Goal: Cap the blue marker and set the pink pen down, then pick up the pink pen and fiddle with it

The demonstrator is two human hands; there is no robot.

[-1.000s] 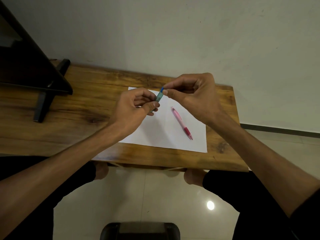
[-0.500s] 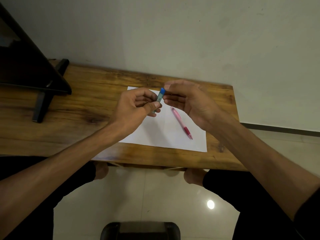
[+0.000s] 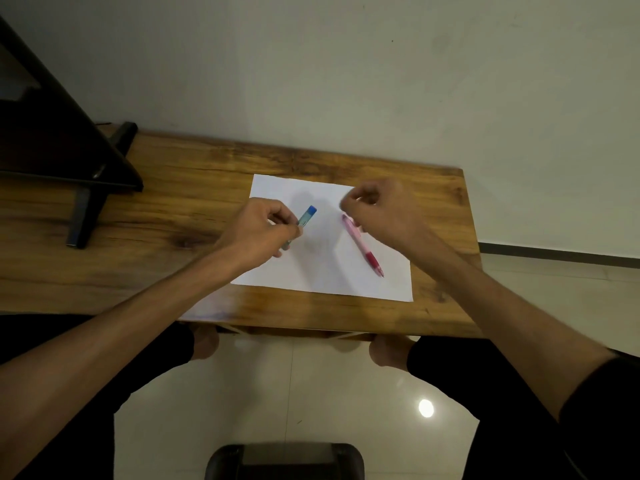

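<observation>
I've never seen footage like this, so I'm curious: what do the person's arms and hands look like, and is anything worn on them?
Both forearms are bare, and the left hand and right hand wear no gloves, rings, watch or bracelets that show. Only the right arm shows clothing: the edge of a black sleeve near the elbow. No markings or cables are visible.

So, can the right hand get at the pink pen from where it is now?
Probably yes. The right hand hovers just above the upper end of the pink pen, which lies bare on the white paper. Nothing sits between them; its fingers are curled, seemingly holding nothing.
</observation>
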